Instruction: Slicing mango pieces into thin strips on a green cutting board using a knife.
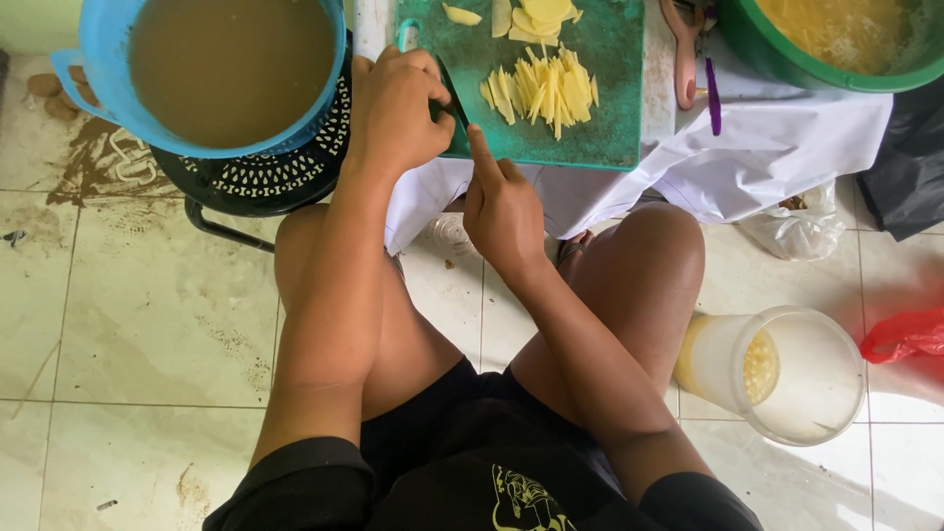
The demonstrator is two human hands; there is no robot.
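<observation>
At the far left a blue tub [98, 93] of murky brown water sits on a black perforated stool [285, 177], and just beside it the left hand [398, 113] has its grip curled shut at the near left corner of the green cutting board [619, 128], though what it clamps is hidden. The right hand [501, 211] comes next, its grip closed on a dark knife [454, 98] with the forefinger laid along it, blade on the board. Pale potato strips [546, 88] lie heaped mid-board on the cloth-covered tabletop [787, 147], with a green basin [836, 44] at far right.
</observation>
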